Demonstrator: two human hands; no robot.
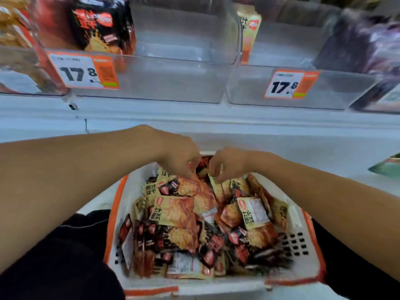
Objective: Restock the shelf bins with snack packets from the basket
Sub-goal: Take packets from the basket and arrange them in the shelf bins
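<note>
Head view. Both forearms reach over basket (pixel 303 232), wrists bent down at its far end. Left hand (pixel 179 156) fingers curled, pinching dark packet (pixel 184 187). Right hand (pixel 227 163) fingertips pinching cream packet (pixel 216 185). Basket white, orange-rimmed, heaped with snack packets (pixel 173 213), cream and black-red. Above basket: clear shelf bins (pixel 173 83), mostly bare, price tags (pixel 84 71) on fronts.

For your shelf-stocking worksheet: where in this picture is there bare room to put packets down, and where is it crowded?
Free: the clear plastic middle bin, right of the black-and-red packets, and the clear right bin beyond the upright beige packet. The white ledge below the bins is bare too. Crowded: the white orange-rimmed basket, where both hands work.
</note>
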